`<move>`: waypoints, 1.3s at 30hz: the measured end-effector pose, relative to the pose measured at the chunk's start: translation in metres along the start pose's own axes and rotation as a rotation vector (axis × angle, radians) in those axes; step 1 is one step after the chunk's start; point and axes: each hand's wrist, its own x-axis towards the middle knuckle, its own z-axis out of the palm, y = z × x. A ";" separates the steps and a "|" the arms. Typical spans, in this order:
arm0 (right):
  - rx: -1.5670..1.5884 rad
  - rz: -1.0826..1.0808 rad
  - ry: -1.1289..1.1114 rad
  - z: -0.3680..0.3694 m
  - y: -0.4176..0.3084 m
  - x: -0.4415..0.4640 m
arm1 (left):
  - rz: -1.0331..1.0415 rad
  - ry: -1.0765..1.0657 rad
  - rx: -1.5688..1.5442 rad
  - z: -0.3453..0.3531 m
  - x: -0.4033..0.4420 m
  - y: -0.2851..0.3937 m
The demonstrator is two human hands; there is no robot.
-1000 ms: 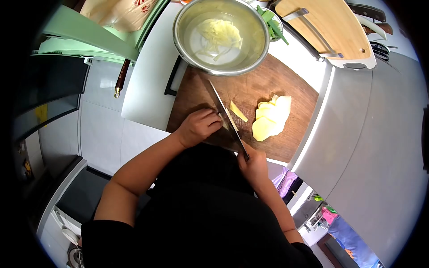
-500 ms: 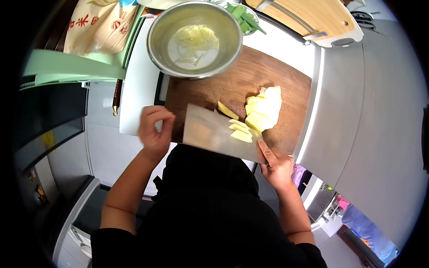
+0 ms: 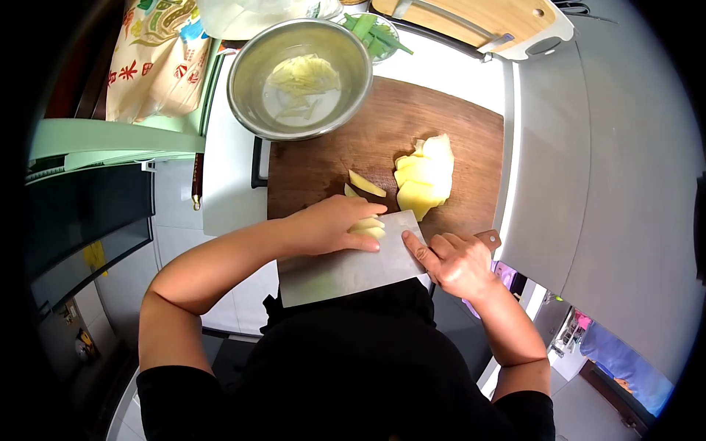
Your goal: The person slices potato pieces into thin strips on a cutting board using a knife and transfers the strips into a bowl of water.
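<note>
Right hand (image 3: 462, 266) holds one cleaver (image 3: 353, 273); left hand (image 3: 329, 224) touches two-plus slices (image 3: 369, 231).

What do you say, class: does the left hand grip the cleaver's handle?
No, the right hand grips the handle, while the left hand is at the pale slices on the blade.
</note>
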 end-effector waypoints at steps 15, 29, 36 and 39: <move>0.188 0.579 0.139 0.004 -0.009 -0.073 | 0.030 0.451 0.022 -0.007 0.014 -0.058; 0.290 0.826 0.279 0.011 -0.027 -0.091 | 0.346 0.294 0.429 0.009 0.029 -0.056; 0.346 0.873 0.250 0.015 -0.028 -0.092 | 0.536 0.484 0.736 0.014 0.027 -0.065; 0.286 0.811 0.383 0.021 -0.025 -0.087 | 0.513 0.491 0.665 0.015 0.025 -0.061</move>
